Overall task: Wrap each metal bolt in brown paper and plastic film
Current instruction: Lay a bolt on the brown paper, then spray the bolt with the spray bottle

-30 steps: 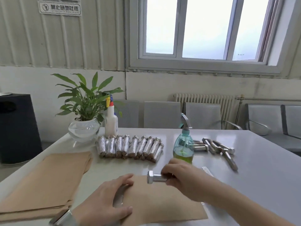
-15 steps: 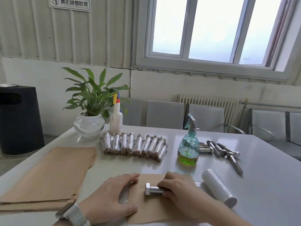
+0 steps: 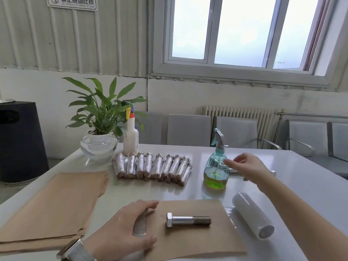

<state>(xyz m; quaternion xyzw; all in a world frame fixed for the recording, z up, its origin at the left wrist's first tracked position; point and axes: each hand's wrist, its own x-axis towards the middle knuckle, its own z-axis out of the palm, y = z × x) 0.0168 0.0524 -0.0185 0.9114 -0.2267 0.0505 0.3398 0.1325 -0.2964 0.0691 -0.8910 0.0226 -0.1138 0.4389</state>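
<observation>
A bare metal bolt [image 3: 188, 221] lies on a brown paper sheet [image 3: 197, 240] near the table's front edge, head to the left. My left hand [image 3: 126, 228] rests flat on the sheet's left edge, over a shiny metal blade. My right hand [image 3: 246, 168] hovers with relaxed fingers beside the teal spray bottle [image 3: 216, 170], holding nothing. A white roll of plastic film [image 3: 252, 215] lies right of the sheet. A row of several wrapped bolts [image 3: 152, 166] sits further back. Loose bolts [image 3: 273, 173] lie mostly hidden behind my right hand.
A stack of brown paper sheets [image 3: 52, 206] covers the table's left side. A potted plant in a glass bowl [image 3: 98, 146] and a white spray bottle [image 3: 130, 136] stand at the back left. Grey chairs line the far side; a black bin [image 3: 20, 142] stands left.
My right hand let go of the bolt, leaving it on the paper, and moved up and right to beside the teal spray bottle. The left hand stays on the paper.
</observation>
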